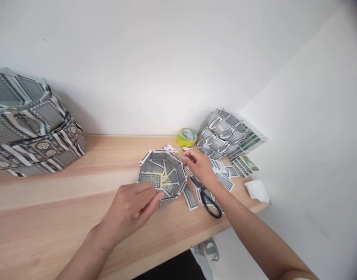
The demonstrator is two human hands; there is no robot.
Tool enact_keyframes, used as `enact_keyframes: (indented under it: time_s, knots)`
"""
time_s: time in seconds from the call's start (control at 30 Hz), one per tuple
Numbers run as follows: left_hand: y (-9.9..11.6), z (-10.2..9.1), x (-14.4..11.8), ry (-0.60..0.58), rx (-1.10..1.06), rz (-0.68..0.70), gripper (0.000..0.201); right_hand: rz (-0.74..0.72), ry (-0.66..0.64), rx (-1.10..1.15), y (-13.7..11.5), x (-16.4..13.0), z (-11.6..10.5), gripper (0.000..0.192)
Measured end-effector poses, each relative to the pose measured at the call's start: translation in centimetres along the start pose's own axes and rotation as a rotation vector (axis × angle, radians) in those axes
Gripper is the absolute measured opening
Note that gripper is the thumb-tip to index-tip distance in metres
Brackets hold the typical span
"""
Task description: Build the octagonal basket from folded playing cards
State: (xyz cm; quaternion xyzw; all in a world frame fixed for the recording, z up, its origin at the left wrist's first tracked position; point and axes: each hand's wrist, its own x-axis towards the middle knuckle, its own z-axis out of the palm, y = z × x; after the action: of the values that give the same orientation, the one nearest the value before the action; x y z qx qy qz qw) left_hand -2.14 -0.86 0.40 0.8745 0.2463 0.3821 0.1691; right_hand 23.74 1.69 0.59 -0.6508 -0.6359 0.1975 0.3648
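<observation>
A small round basket (pixel 178 177) folded from grey-backed playing cards stands on the table, its floor a fan of overlapping cards with yellowish marks. My left hand (pixel 134 204) is closed on its near-left rim, thumb outside and fingers curled over the edge. At the far-right rim my right hand (pixel 200 165) is closed in a pinch; what lies between its fingertips is too small to make out. Under my right forearm are a pair of black-handled scissors (pixel 209 202) and loose playing cards (pixel 225 181). One cut card (pixel 190 198) lies right beside the basket.
A roll of yellow-green tape (pixel 186 137) sits by the wall, next to a taller card basket (pixel 222 132). A large card basket (pixel 35 132) occupies the left. Printed sheets (pixel 247 165) and a white folded tissue (pixel 257 190) are at the right end of the wooden table (pixel 108 155).
</observation>
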Motion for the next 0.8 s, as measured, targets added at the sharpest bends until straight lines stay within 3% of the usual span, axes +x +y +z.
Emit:
enact_keyframes:
  time_s: [0.13,0.27,0.43,0.7,0.8]
  knots:
    - [-0.9,-0.2,0.4,0.271,0.106,-0.218,0.011,0.013,-0.035,0.059,0.5,0.1,0.1,0.019]
    - [-2.5,0.5,0.3,0.248,0.191,-0.419,0.021,0.053,-0.11,0.166,0.8,0.6,0.3,0.02]
    - [-2.9,1.2,0.0,0.149,0.118,-0.413,0.022,0.088,-0.116,0.179,0.9,0.8,0.6,0.02]
    - [-2.3,0.5,0.3,0.174,0.099,-0.368,0.02,0.11,-0.094,0.067,0.3,-1.7,0.0,0.025]
    - [-1.9,0.5,0.4,0.172,0.081,-0.352,0.018,0.125,-0.142,0.007,-0.4,-2.6,-0.2,0.037]
